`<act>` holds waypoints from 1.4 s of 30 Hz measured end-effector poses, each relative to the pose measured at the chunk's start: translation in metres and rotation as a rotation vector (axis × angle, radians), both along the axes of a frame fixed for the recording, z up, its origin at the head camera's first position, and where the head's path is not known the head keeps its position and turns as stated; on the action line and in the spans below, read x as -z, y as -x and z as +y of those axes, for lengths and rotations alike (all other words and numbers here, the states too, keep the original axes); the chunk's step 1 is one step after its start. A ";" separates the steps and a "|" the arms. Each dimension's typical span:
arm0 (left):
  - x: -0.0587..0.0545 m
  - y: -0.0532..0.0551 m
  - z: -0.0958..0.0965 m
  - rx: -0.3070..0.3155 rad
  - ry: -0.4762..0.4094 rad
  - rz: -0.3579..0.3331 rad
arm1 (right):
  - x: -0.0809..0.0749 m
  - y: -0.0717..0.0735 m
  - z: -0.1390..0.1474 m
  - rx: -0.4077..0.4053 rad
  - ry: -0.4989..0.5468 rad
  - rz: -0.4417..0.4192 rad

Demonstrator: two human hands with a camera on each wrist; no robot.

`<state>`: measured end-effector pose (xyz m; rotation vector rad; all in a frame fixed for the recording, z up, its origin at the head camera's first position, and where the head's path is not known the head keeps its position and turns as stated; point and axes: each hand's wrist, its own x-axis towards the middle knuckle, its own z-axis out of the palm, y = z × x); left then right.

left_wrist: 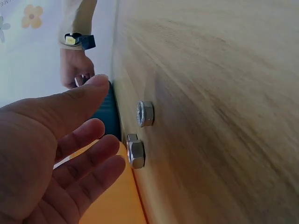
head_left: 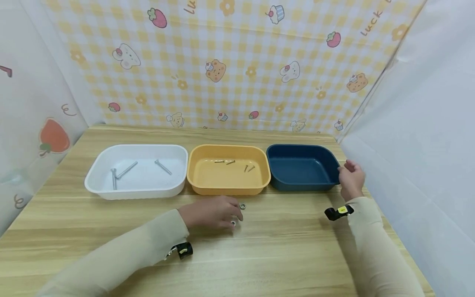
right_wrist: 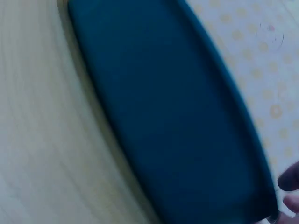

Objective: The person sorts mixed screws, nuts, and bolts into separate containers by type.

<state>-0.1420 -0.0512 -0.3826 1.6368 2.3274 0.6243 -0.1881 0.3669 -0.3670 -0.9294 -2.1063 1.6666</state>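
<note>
My left hand [head_left: 215, 212] hovers low over the table, fingers loosely bent and thumb apart, holding nothing. Close to its fingertips are metal hex nuts: one nut [head_left: 243, 206] lies before the yellow tray [head_left: 228, 191], and another nut [head_left: 233, 223] is partly covered by the fingers. The left wrist view shows a nut [left_wrist: 145, 113] beyond the thumb tip and a larger-looking nut [left_wrist: 136, 153] with another piece of metal behind it. At the right end of the dark blue tray [head_left: 300, 187], my right hand [head_left: 351, 180] grips the rim; its fingertips [right_wrist: 290, 179] show at the tray's corner.
A white tray [head_left: 137, 194] on the left contains three long bolts. Several small screws [head_left: 230, 162] lie in the yellow tray. The three trays stand side by side on the wooden table [head_left: 274, 255]. Patterned cloth [head_left: 237, 99] rises behind, with pale sheeting [head_left: 419, 136] on the right.
</note>
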 end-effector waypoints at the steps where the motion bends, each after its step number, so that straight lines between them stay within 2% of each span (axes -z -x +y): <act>1: 0.001 0.000 0.001 -0.004 0.010 -0.008 | 0.003 0.000 0.001 -0.019 0.013 -0.011; 5: 0.004 0.000 0.004 -0.022 0.055 -0.059 | 0.011 0.001 0.002 -0.109 0.049 -0.056; 8: 0.004 0.000 0.006 -0.023 0.086 -0.077 | 0.015 0.001 -0.001 -0.135 0.062 -0.055; 13: 0.003 0.000 0.009 -0.001 0.127 -0.030 | 0.017 -0.001 -0.007 -0.152 0.061 -0.024; 20: 0.007 0.001 0.012 0.004 0.164 0.014 | 0.020 -0.008 -0.016 -0.202 -0.002 -0.016; 27: 0.009 0.003 0.015 0.012 0.181 0.029 | 0.025 -0.011 -0.023 -0.203 -0.051 0.022; 35: 0.007 0.002 0.020 -0.013 0.192 0.017 | 0.027 -0.013 -0.023 -0.227 -0.070 0.034; 42: 0.008 0.006 0.021 -0.026 0.147 -0.005 | 0.025 -0.012 -0.023 -0.224 -0.067 0.019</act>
